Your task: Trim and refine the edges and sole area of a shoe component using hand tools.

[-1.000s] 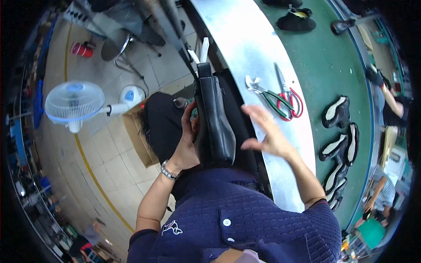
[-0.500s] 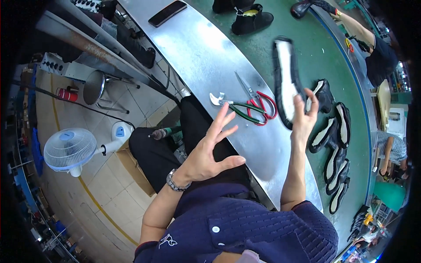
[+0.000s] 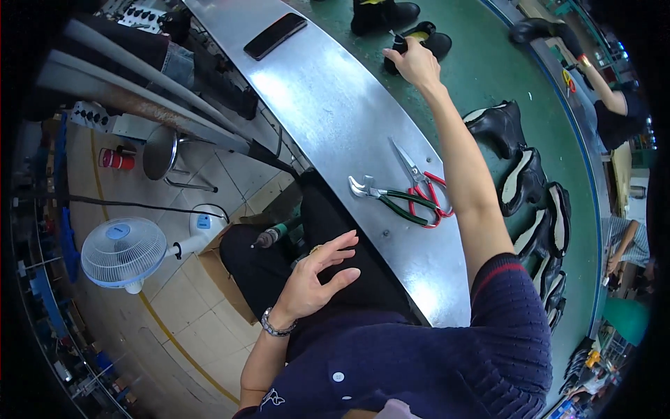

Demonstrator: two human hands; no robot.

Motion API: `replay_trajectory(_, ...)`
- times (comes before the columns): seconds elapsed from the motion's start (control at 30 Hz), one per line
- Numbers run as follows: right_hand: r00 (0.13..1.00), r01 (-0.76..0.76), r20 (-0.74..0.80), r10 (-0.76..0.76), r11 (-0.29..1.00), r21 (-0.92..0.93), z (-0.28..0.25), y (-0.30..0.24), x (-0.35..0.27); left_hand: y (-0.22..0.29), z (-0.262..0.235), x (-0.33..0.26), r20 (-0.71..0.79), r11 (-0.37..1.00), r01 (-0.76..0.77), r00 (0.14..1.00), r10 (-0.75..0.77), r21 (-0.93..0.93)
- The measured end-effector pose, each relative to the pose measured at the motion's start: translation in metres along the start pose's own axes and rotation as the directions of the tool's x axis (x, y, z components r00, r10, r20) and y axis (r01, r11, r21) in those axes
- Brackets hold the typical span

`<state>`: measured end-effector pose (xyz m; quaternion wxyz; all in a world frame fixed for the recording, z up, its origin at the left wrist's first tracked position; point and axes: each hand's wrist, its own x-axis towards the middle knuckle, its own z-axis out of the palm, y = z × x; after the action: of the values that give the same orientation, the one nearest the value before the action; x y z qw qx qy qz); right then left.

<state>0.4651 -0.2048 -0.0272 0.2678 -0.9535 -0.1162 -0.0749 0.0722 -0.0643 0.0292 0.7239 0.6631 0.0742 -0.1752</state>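
Note:
My right hand reaches to the far end of the green surface and is closed on the upper edge of a black ankle boot with a yellowish lining. Another black boot stands upright beside it. Over my lap hovers my left hand, empty, with thumb and fingers apart. Scissors with red handles and pincers with green handles lie overlapping on the metal bench. Several black boots lie on their sides to the right of my arm, their pale soles showing.
A phone lies at the bench's far left. The green surface has a blue edge, with a person working beyond it. On the floor to the left are a fan, a round stool and a red cylinder.
My right hand has let go of the boot it held sole-up, now among those on the right, and has moved far forward onto another. My left hand has lowered toward my lap.

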Motion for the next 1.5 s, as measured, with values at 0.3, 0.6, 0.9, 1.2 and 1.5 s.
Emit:
replay_trajectory(0.3,0.975,0.123,0.034,-0.221,0.659,0.742,-0.111,-0.028,-0.053,0.000,-0.030,-0.028,-0.191,0.994,-0.016,0.981,0.036,0.106)
replay_trajectory(0.6,0.704,-0.296,0.556,-0.441,0.530,0.795,-0.143,-0.150,-0.191,0.010,-0.032,-0.027,0.037,0.888,-0.449,0.893,0.448,0.095)
replay_trajectory(0.9,0.921,0.241,0.256,-0.293,0.947,0.214,-0.031,-0.077,-0.248,-0.097,-0.034,-0.104,-0.248,0.956,-0.290,0.929,0.273,-0.034)
replay_trajectory(1.2,0.884,0.419,0.303,-0.355,0.890,-0.181,-0.011,0.019,-0.280,-0.149,-0.069,-0.181,-0.493,0.809,-0.103,0.835,-0.247,-0.579)
replay_trajectory(1.5,0.636,-0.419,0.772,0.013,0.845,0.331,-0.061,-0.075,-0.274,-0.064,-0.070,-0.117,-0.380,0.654,-0.101,0.875,-0.300,-0.750)
